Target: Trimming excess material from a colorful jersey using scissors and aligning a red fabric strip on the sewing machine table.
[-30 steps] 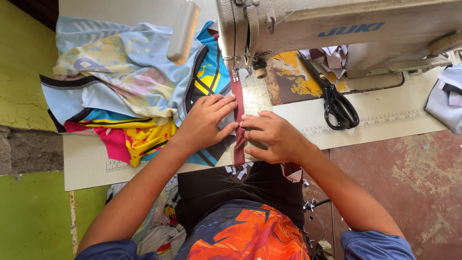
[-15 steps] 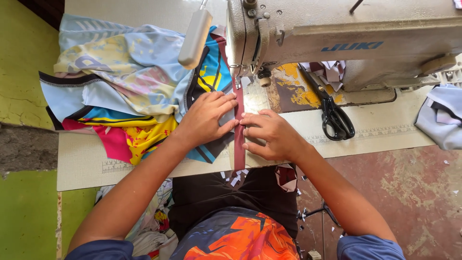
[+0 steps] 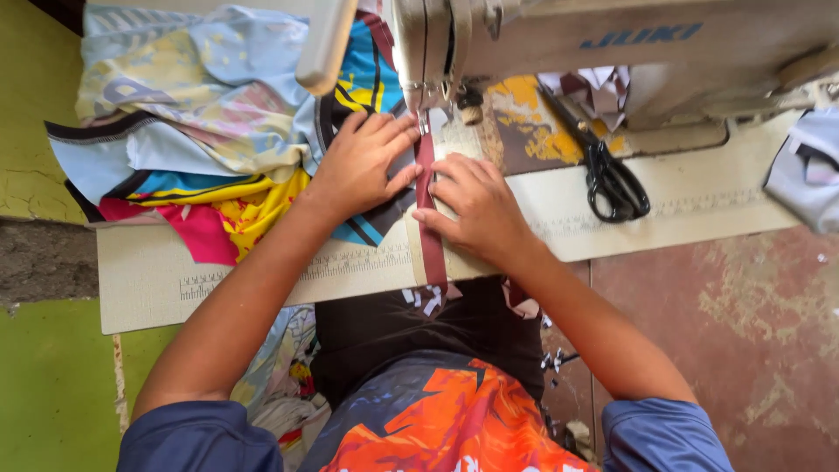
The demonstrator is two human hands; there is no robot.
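Note:
A dark red fabric strip [image 3: 430, 229] runs from the needle of the cream sewing machine [image 3: 612, 52] down over the table's front edge. My left hand [image 3: 363, 162] lies flat, fingers spread, on the dark and multicoloured fabric just left of the strip, close to the needle. My right hand [image 3: 476, 205] presses on the strip's right edge and the cloth under it, fingers curled toward the strip. Both hands rest on the fabric and touch the strip from either side.
A heap of printed fabrics [image 3: 192, 114] in pale blue, yellow and pink lies at the table's left. Black scissors [image 3: 612, 179] lie right of my right hand. The cream table [image 3: 699, 201] has a printed ruler along its front. Grey cloth [image 3: 808, 166] sits at the far right.
The camera has shifted, so the scene sits lower and to the right in view. My hands stay on either side of the strip, a little closer to the needle.

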